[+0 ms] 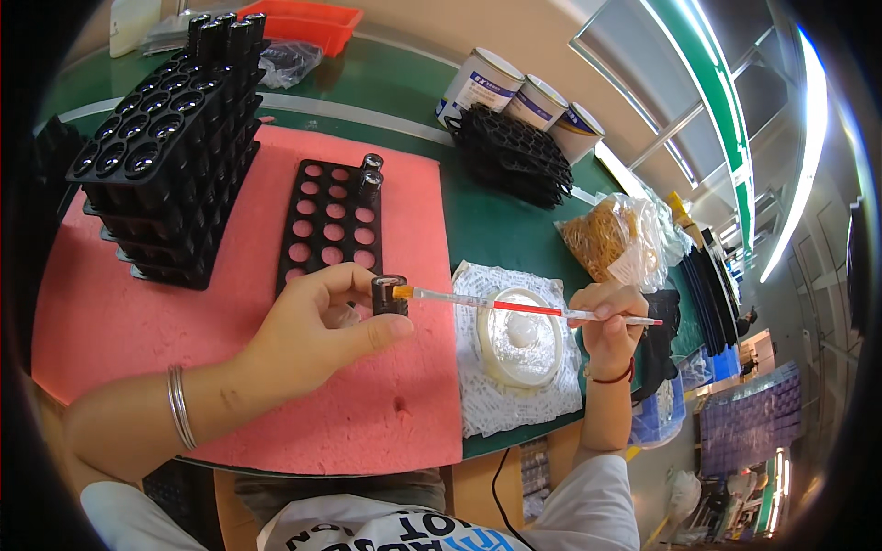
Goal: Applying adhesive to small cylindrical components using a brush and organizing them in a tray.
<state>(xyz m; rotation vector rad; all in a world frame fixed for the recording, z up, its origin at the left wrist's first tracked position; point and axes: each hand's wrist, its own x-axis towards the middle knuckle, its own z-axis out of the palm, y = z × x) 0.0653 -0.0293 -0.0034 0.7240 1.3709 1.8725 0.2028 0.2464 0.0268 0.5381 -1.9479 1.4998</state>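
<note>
Between the fingers and thumb of my left hand (326, 317) is a small black cylinder (387, 297), upright over the pink foam sheet. My right hand (607, 317) pinches a thin paintbrush (524, 308) with a clear and red handle. Its tan bristles touch the cylinder's upper side, or lie right in front of it. Behind my left hand lies a black plate (318, 209) with rows of round holes; two black cylinders (370, 177) stand at its far right corner. Beneath the brush, a round white lidded dish (520, 338) sits on a printed paper sheet (473, 404).
The pink foam sheet (276, 404) covers the near left of the green table. Stacked black trays (175, 174) rise at the left, cylinders on top. Behind are a red bin (317, 23), several cans (487, 83) and black mesh (510, 151). A bag of tan material (611, 239) lies right.
</note>
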